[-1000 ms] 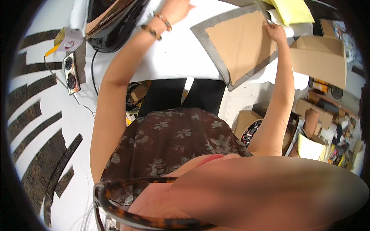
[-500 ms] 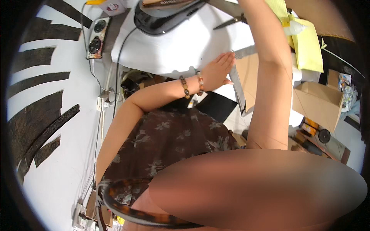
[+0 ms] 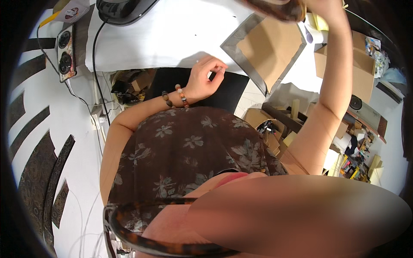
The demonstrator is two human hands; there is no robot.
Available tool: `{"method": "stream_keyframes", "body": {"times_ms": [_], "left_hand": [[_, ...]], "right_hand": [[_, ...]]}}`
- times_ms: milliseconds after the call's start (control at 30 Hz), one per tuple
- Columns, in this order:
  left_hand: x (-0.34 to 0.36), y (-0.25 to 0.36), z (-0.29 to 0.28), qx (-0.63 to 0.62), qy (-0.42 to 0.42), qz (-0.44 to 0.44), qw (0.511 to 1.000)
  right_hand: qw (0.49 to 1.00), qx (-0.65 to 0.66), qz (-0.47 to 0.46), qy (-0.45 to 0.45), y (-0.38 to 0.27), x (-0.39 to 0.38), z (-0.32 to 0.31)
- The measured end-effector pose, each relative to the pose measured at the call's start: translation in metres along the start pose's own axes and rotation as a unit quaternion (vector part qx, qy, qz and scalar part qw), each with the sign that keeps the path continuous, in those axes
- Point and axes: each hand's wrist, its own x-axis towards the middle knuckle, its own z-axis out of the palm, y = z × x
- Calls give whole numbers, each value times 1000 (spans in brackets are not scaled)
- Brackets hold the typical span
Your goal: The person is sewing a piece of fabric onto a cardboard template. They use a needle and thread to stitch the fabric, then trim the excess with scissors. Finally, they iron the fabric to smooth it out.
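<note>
My left hand [image 3: 205, 79], with beaded bracelets at the wrist, hovers by the front edge of the white-covered table. Its thumb and index fingertip meet in a loop; whether anything small is pinched there I cannot make out. At the top edge, my right hand [image 3: 323, 10] is partly cut off and its fingers are mostly hidden. Against it is a glossy dark brown object [image 3: 279, 9], cropped and smeared by motion, which the hand seems to grip. Below that object lies a brown cardboard panel [image 3: 266, 53] bordered with grey strips, one corner jutting past the table edge.
A black device [image 3: 120, 9] with a cord stands at the table's far left. A patterned phone-like case [image 3: 65, 53] lies beside it. Below the table edge is a black panel [image 3: 172, 81]. Cardboard boxes [image 3: 363, 69] and clutter fill the right side.
The view has shifted. My left hand, flat on the cardboard's grey edge before, has come away and curled its fingers. My right hand now shows with the brown object; the cardboard is more exposed.
</note>
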Motion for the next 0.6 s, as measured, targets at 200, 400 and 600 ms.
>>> {"method": "stream_keyframes", "body": {"times_ms": [200, 400, 600], "left_hand": [[-1, -27, 50, -311, -116, -386, 861], [17, -20, 58, -390, -54, -362, 845], [0, -31, 60, -391, 3, -331, 859]], "right_hand": [[987, 89, 0, -134, 19, -48, 66], [983, -4, -101, -154, 1, -42, 80], [982, 17, -59, -177, -5, -68, 91]]}}
